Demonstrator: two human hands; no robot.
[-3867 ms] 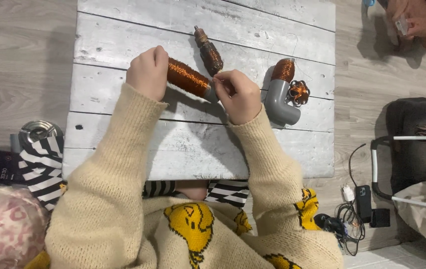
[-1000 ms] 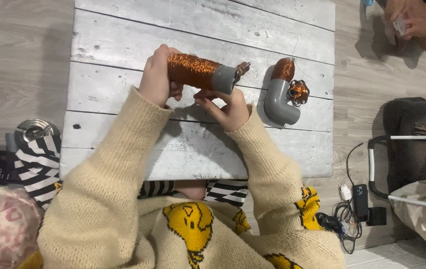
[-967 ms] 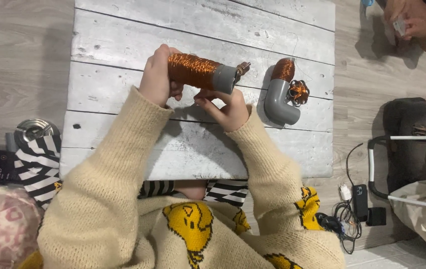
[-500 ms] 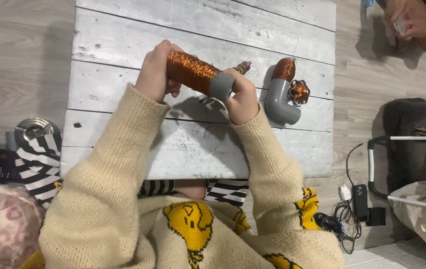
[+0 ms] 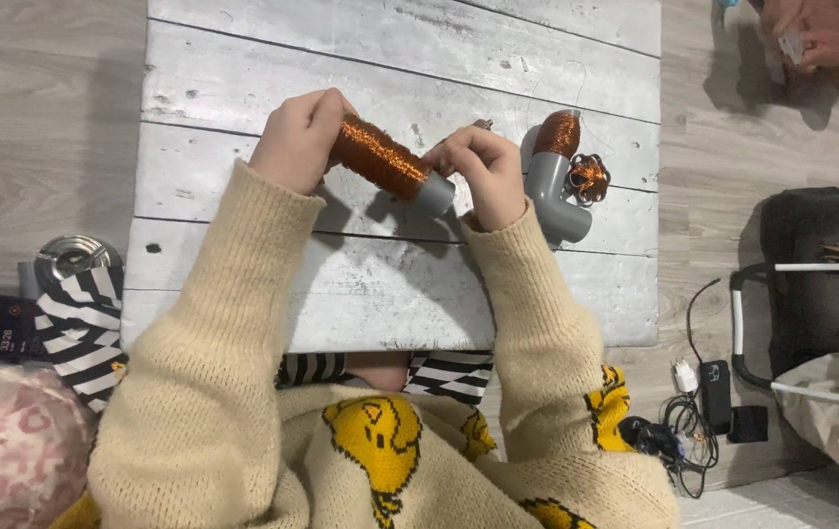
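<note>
At the far left, at about nine o'clock in the view, a round metal tin (image 5: 71,258) is seen on the floor beside a black-and-white striped cloth (image 5: 81,318). A whitewashed plank table (image 5: 243,88) fills the middle of the view.

The left hand (image 5: 297,139) is closed around the upper left end of a grey tube wound with copper wire (image 5: 380,157), held just above the table near its centre. The tube's long axis runs on a slant, from about ten o'clock down to about four o'clock. The copper-wound part lies toward the left hand, and the bare grey end (image 5: 435,193) points down and to the right, toward four o'clock.

The right hand (image 5: 483,171) is held at that grey end, its fingers curled and pinched together above it. Whether a strand of wire is gripped between those fingers cannot be told. A small dark piece (image 5: 481,124) shows just past the right hand's knuckles, mostly hidden.

Just to the right, at about three o'clock from the right hand, a grey pipe elbow (image 5: 555,191) is laid on the table, its upper arm wrapped in copper wire. A small loose coil of copper wire (image 5: 589,178) is seen touching the elbow's right side.

Further right, off the table, a tangle of black cables and chargers (image 5: 704,411) lies on the floor at about four o'clock. Another person's hand (image 5: 821,34) is seen at the top right corner.
</note>
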